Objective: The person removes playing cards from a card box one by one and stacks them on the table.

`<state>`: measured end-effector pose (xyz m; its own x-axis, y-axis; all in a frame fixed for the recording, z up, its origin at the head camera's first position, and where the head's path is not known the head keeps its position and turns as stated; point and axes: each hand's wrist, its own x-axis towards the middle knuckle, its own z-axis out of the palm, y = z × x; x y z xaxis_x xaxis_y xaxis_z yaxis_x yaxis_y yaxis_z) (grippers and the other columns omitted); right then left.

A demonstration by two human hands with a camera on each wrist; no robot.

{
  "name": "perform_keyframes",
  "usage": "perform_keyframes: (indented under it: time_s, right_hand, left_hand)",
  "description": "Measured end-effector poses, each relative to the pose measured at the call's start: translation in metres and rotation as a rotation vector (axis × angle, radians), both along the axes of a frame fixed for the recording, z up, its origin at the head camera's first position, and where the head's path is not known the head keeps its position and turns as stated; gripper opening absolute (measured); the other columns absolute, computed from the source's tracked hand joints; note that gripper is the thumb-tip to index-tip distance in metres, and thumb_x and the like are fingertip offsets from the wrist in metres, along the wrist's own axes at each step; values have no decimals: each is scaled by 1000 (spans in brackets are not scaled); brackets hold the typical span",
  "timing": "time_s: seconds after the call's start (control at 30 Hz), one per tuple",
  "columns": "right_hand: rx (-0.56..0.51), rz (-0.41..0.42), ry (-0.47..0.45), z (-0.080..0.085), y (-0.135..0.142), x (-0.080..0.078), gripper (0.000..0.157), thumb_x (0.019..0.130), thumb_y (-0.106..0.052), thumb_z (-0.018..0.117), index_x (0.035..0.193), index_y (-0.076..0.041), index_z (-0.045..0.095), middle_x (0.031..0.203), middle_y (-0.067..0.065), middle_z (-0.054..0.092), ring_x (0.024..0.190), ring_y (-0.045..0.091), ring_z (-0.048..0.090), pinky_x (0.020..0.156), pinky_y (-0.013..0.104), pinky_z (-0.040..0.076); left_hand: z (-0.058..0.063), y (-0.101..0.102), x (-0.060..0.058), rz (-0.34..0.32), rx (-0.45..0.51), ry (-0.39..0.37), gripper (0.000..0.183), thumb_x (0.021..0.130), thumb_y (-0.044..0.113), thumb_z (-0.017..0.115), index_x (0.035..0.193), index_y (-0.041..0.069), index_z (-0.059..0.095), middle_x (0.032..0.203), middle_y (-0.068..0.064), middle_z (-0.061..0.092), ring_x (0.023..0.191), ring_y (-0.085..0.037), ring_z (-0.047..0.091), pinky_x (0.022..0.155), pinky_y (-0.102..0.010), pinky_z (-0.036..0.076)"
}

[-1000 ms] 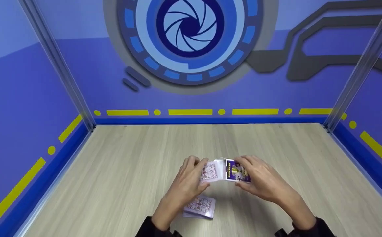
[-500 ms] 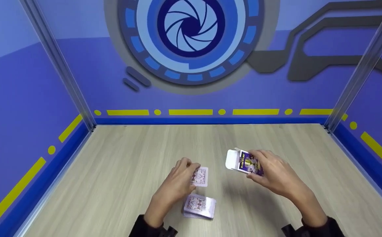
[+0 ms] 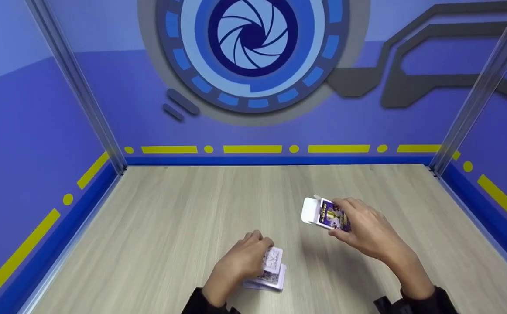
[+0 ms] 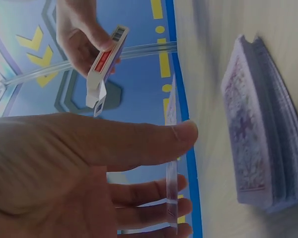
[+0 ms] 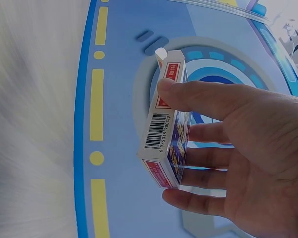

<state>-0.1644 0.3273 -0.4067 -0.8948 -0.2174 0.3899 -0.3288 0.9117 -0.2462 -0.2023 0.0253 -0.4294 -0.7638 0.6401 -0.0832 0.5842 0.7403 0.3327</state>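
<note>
My left hand (image 3: 241, 260) pinches a thin playing card packet (image 3: 273, 258) between thumb and fingers, close over the deck of playing cards (image 3: 272, 281) on the table. Edge-on in the left wrist view, that thin packet (image 4: 172, 171) is apart from the deck (image 4: 246, 129), whose patterned back faces up. To the right, my right hand (image 3: 369, 229) grips a purple-and-white card box (image 3: 334, 216) in the air, its white end flap folded out toward the left. A barcode and red labels show on the narrow side of the box (image 5: 161, 129) in the right wrist view.
A light wood-grain table (image 3: 183, 209) lies under both hands. Blue printed panels (image 3: 253, 131) with yellow dashes wall it in at the back and sides, joined by metal corner posts (image 3: 79, 87).
My left hand has drawn the thin card packet away from the box's opening and brought it down over the deck. My right hand has moved the box right and tilted it.
</note>
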Motion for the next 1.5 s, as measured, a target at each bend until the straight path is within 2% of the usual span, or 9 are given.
perform_keyframes:
  time_s: [0.2, 0.33, 0.5, 0.7, 0.8, 0.97, 1.2, 1.5]
  right_hand:
    - [2, 0, -4, 0, -1, 0, 66, 80, -28, 90, 134, -3, 61, 122, 13, 67, 101, 28, 65, 78, 48, 54]
    - [7, 10, -9, -1, -2, 0, 67, 80, -29, 91, 134, -2, 61, 121, 14, 67, 100, 27, 65, 78, 46, 54]
    - [12, 11, -2, -2, -1, 1, 67, 79, -29, 91, 133, -2, 61, 121, 14, 67, 100, 27, 65, 77, 46, 55]
    - [17, 7, -2, -3, -1, 1, 68, 79, -30, 91, 134, -2, 61, 120, 14, 68, 98, 26, 65, 75, 45, 54]
    - [16, 7, -2, -3, -1, 2, 68, 80, -30, 90, 134, -2, 61, 120, 15, 67, 97, 26, 65, 75, 45, 54]
    - [9, 7, -2, -4, -1, 1, 68, 79, -30, 91, 134, -3, 61, 120, 15, 67, 97, 26, 65, 76, 44, 54]
    - [9, 16, 0, -3, -2, 1, 68, 79, -30, 91, 134, -3, 61, 119, 14, 68, 95, 24, 65, 74, 42, 54]
    - [16, 22, 0, -3, -1, 0, 68, 79, -30, 91, 134, -2, 61, 119, 15, 68, 96, 25, 65, 75, 43, 54]
  left_hand:
    - [-8, 5, 3, -19, -54, -34, 61, 67, -3, 87, 124, 11, 69, 112, -4, 60, 107, -20, 55, 102, -45, 49]
    - [-12, 7, 4, -37, -83, -38, 59, 67, -1, 87, 122, 13, 71, 110, -2, 59, 104, -18, 53, 97, -42, 50]
    - [-16, 9, 5, -30, -113, -34, 54, 71, -2, 84, 121, 13, 72, 107, -3, 59, 100, -17, 53, 93, -42, 52]
    - [-20, 13, 5, -11, -142, -48, 57, 67, -3, 87, 120, 13, 73, 104, -4, 60, 95, -16, 52, 90, -40, 54]
    - [-22, 15, 5, -7, -148, -50, 56, 68, -5, 84, 120, 12, 73, 104, -4, 60, 95, -16, 52, 89, -37, 54]
    - [-24, 15, 8, -10, -145, -28, 49, 72, -7, 78, 118, 10, 71, 99, -5, 58, 89, -16, 50, 80, -32, 53]
    - [-24, 18, 9, -35, -141, -48, 66, 63, 18, 99, 121, 13, 67, 102, -5, 55, 94, -17, 51, 80, -32, 53]
    - [-27, 24, 11, -10, -171, -28, 61, 66, 20, 98, 119, 13, 69, 103, -6, 56, 94, -19, 54, 80, -35, 55]
